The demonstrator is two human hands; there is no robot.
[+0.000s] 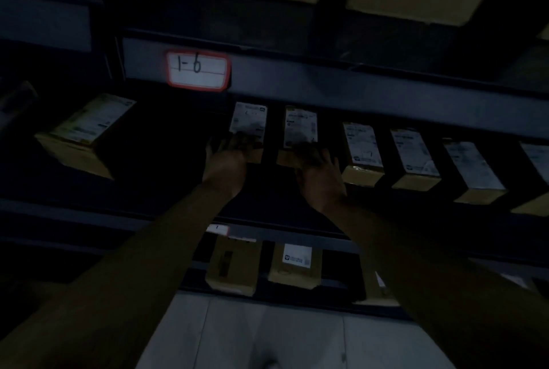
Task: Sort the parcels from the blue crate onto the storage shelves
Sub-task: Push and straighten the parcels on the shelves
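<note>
1. Parcel A (248, 123): white label up, lying on the middle shelf (74, 211).
2. Parcel B (300, 126): just beside A, to its right.
3. Left hand (227, 162): I read the fingers as spread flat, touching A's near end.
4. Right hand (319, 171): fingers laid flat on B's near end.
5. Further parcels (362, 146): in a row to the right.
6. Tag "1-6" (197, 71): on the beam above.

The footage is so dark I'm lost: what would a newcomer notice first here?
The red-bordered white shelf tag marked 1-6 stands out on the grey shelf beam, upper left of centre. Just below, the left hand touches the first white-labelled brown cardboard parcel of a row, the right hand the second parcel.
</note>
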